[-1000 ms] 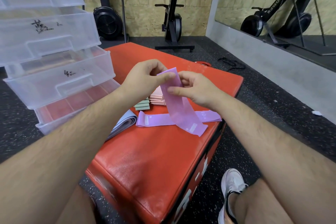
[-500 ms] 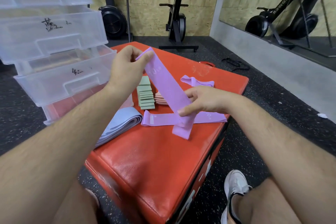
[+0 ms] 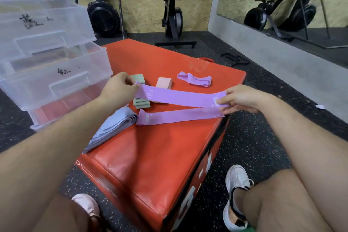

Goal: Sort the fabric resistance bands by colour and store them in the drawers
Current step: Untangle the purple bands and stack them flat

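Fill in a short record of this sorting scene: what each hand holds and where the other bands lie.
held: purple band, stretched between both hands above the red box
left hand: pinches one end
right hand: pinches the other end
flat purple band: lying on the box under the held one
crumpled purple band: farther back on the box
green stack, pink stack: folded, mid-box
blue bands: box's left edge
drawers: clear, left of box

Gym — likely rowers (image 3: 173, 19), rubber floor (image 3: 254, 137).

Three purple bands (image 3: 180, 98), one green stack (image 3: 141, 103), one pink stack (image 3: 164, 83), one blue pile (image 3: 113, 124), four clear drawers (image 3: 56, 81).
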{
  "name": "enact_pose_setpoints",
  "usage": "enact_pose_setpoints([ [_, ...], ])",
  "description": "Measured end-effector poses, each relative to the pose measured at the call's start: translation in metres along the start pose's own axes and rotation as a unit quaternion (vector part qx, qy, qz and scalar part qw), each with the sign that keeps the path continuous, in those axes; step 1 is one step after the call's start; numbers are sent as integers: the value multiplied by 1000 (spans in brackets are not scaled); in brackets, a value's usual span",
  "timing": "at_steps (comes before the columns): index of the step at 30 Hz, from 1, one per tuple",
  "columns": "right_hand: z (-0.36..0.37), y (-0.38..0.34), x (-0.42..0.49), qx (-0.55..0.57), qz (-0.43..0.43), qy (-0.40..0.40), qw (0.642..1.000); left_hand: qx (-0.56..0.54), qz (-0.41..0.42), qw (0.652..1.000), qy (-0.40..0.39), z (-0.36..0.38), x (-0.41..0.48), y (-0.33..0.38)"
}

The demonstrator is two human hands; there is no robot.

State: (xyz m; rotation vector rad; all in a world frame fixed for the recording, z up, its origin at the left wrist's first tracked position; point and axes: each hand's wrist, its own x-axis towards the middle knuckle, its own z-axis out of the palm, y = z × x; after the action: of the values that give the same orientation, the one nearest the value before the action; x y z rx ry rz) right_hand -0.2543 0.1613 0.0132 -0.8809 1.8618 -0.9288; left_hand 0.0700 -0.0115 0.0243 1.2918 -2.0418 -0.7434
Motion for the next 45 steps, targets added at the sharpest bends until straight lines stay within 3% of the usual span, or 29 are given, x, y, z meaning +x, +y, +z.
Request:
enact_pose_setpoints([
  [5,2,14,10,-96,14,59,994,123,25,991,-50,13,0,-6],
  [11,11,20,18,-225,12,105,969,321,82,940,-86,32,-2,-15],
  [17,17,25,25,-216,62,87,971,399,99,907,-93,39,1,-17],
  [23,16,23,26,-163,101,85,978,409,90,903,-98,40,5,-20],
  [31,17,24,34,-300,13,204,932,347,93,929,-95,49,2,-16],
  [39,20,29,38,-294,-22,200,934,344,211,899,-169,58,-3,-12],
  [45,17,35,40,-321,-35,191,927,354,206,889,-206,59,-3,-19],
])
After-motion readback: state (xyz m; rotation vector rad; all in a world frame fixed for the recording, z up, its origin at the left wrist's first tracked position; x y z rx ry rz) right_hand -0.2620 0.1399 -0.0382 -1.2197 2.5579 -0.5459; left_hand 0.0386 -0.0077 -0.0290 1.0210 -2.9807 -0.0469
